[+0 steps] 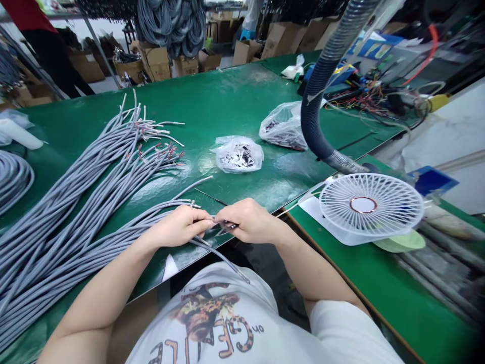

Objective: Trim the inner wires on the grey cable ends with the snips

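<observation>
My left hand [185, 226] is closed in a pinch at the table's front edge, on the end of a grey cable. Right beside it, my right hand [248, 221] has its fingers curled round a small dark metal tool [229, 225], mostly hidden in the palm. The fingertips of both hands nearly meet. Below my hands, a loose grey cable [223, 258] hangs over the edge toward my shirt. Grey cables [125, 230] lie in a row behind and left of my left hand.
More grey cable bundles [87, 156] with stripped reddish ends cover the left. Plastic bags [239, 154] of small black and white parts lie ahead. A white fan [371, 205] and a dark flexible hose [316, 111] stand right. Behind the table is a person's leg [53, 60].
</observation>
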`<state>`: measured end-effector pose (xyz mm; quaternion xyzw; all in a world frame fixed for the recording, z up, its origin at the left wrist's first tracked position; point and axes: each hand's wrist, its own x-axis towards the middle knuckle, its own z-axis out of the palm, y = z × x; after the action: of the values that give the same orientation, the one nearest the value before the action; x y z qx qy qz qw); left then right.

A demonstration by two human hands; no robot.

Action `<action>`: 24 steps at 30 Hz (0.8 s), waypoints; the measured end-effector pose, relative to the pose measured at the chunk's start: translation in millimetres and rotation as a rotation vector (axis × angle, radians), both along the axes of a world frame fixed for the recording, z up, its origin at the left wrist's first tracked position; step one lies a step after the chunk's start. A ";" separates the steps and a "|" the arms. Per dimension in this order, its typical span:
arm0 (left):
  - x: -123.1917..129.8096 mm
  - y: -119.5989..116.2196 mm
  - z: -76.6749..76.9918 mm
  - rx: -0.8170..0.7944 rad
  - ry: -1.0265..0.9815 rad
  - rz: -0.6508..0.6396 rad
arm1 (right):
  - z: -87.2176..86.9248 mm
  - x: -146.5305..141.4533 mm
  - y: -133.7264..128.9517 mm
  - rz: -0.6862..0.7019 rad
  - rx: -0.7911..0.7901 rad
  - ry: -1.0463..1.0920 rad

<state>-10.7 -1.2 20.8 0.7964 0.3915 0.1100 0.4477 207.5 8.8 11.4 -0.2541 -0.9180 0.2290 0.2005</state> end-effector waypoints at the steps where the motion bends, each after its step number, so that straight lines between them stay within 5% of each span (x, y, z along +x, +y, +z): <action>1: -0.3 0.1 -0.4 -0.027 -0.007 0.011 | 0.2 -0.6 0.4 0.003 0.011 -0.012; 5: -2.8 0.8 1.1 -0.087 -0.020 -0.010 | 0.8 -4.5 3.0 0.042 -0.139 0.095; 11: -8.3 2.2 9.9 -0.099 -0.090 -0.090 | -12.6 -20.2 7.6 -0.082 -0.767 0.495; 16: -12.4 6.3 10.5 -0.137 -0.286 0.189 | -33.7 -42.0 6.8 -0.262 -1.019 0.938; 20: -9.6 11.4 3.6 -0.124 -0.431 0.391 | -45.0 -59.0 -4.3 -0.461 -0.823 1.054; 24: -3.2 12.5 -6.2 -0.064 -0.416 0.446 | -39.2 -58.0 -14.8 -0.545 -0.221 0.818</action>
<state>-14.0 11.3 14.6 0.6367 0.4598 0.3539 0.5079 149.5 -5.9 -27.7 -0.3937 -0.6348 0.3452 0.5682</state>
